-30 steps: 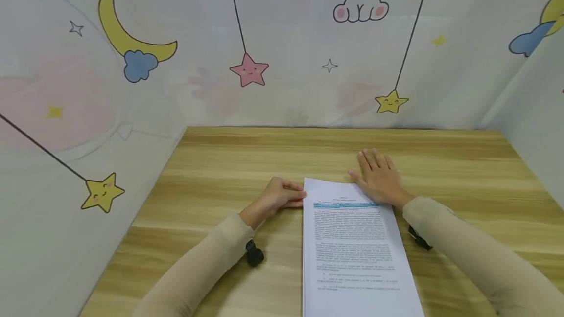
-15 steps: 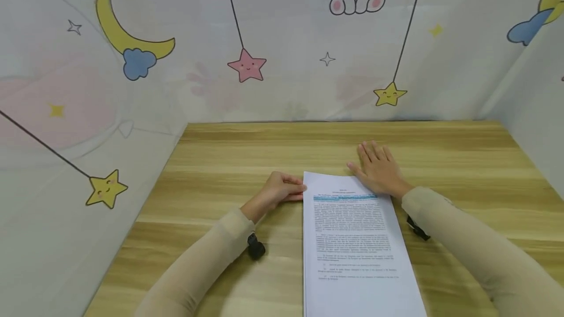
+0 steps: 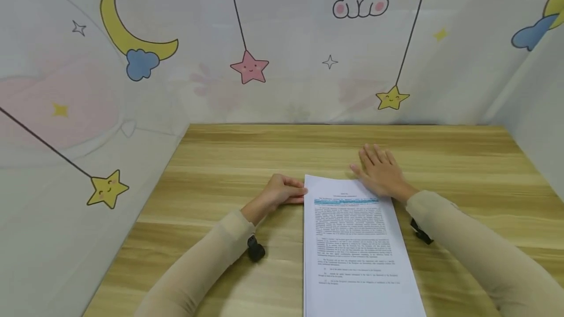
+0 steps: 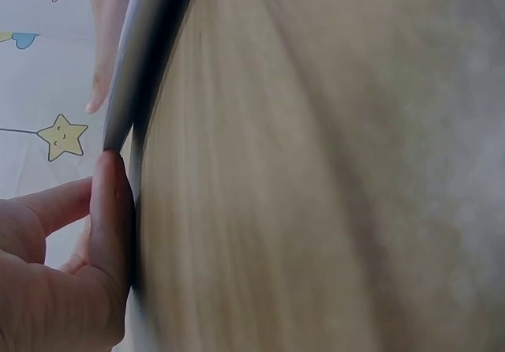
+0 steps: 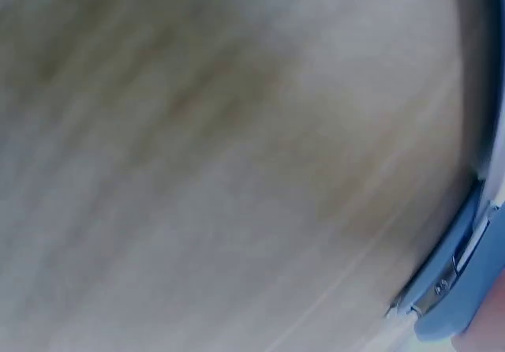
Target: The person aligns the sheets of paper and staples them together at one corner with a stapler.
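Note:
A stack of printed paper [image 3: 352,258], with blue highlighted lines near its top, lies in front of me in the head view. My left hand [image 3: 278,191] holds its left edge near the top corner. In the left wrist view the left hand [image 4: 67,265] has fingertips at the paper edge [image 4: 126,91], which stands slightly off the table. Over the top right corner my right hand [image 3: 380,174] lies with fingers stretched out. A blue stapler [image 5: 465,265] sits under that hand in the right wrist view, its jaws at the paper; the hand hides it in the head view.
The wood-grain table [image 3: 220,160] stretches around the paper. A white curtain [image 3: 299,23] printed with stars and moons hangs behind and at both sides. Black cameras are strapped to the left wrist [image 3: 255,248] and right wrist [image 3: 421,231].
The head view shifts slightly. Both hands and the paper keep practically the same places.

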Demonstrator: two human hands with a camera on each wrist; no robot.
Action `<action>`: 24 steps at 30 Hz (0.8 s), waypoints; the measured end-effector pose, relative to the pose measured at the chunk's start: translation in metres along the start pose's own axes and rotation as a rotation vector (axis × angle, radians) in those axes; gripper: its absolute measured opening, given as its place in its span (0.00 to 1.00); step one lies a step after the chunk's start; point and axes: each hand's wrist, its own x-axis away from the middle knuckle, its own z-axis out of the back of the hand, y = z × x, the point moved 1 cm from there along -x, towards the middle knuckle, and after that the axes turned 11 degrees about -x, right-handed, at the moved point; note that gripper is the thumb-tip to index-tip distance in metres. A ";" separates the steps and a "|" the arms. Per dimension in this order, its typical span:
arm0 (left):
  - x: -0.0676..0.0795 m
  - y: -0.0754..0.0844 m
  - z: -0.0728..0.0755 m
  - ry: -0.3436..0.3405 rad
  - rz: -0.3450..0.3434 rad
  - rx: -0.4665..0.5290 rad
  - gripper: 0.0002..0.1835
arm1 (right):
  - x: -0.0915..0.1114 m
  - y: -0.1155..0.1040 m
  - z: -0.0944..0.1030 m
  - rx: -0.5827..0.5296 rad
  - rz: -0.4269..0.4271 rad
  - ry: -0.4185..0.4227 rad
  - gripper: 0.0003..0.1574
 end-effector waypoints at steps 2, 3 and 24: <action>0.001 0.001 0.000 0.000 -0.003 -0.001 0.12 | 0.001 0.001 0.002 -0.021 0.004 0.003 0.52; 0.001 0.001 0.000 0.001 -0.005 -0.004 0.12 | 0.001 0.001 0.003 -0.032 0.007 0.005 0.51; 0.001 0.000 0.001 0.018 -0.006 -0.009 0.11 | 0.007 -0.002 0.019 -0.300 0.093 0.076 0.43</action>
